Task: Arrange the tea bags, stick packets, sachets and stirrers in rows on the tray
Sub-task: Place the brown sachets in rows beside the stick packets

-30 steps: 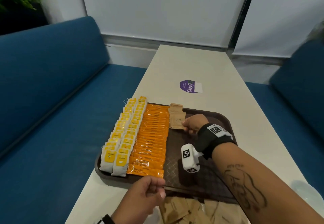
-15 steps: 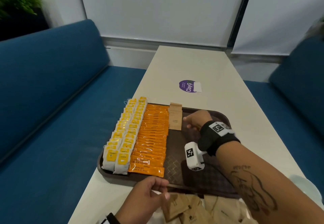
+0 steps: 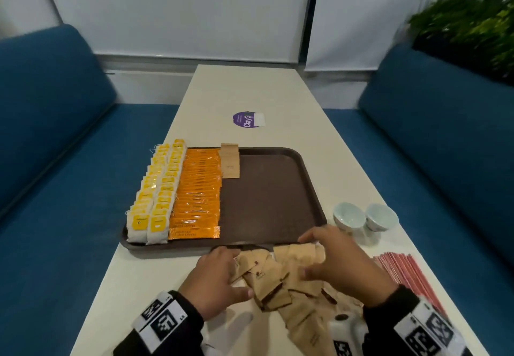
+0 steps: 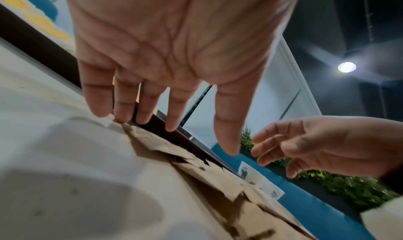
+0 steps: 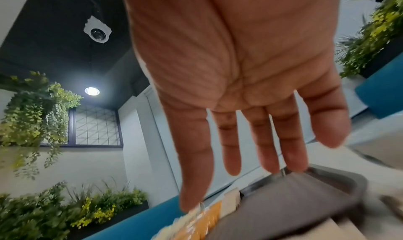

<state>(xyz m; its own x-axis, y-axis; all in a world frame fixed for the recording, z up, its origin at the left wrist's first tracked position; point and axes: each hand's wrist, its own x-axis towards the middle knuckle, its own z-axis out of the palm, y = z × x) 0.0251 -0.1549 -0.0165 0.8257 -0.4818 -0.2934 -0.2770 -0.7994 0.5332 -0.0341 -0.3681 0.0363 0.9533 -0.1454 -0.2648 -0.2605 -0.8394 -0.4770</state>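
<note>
Honestly, both the left hand [image 3: 215, 277] and right hand [image 3: 338, 262] hovered loose-fingered, grasping nothing, over the slippery brown sachet pile [image 3: 281, 277], so a hasty scoop risked scattering them.

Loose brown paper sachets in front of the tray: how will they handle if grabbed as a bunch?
The brown sachets look flat and thin, so probably light and a bit floppy. They lie overlapped at odd angles, so a bunch will likely fan out or shed a few. Both the left hand and the right hand are spread over them, which suggests that corralling takes two hands.
</note>
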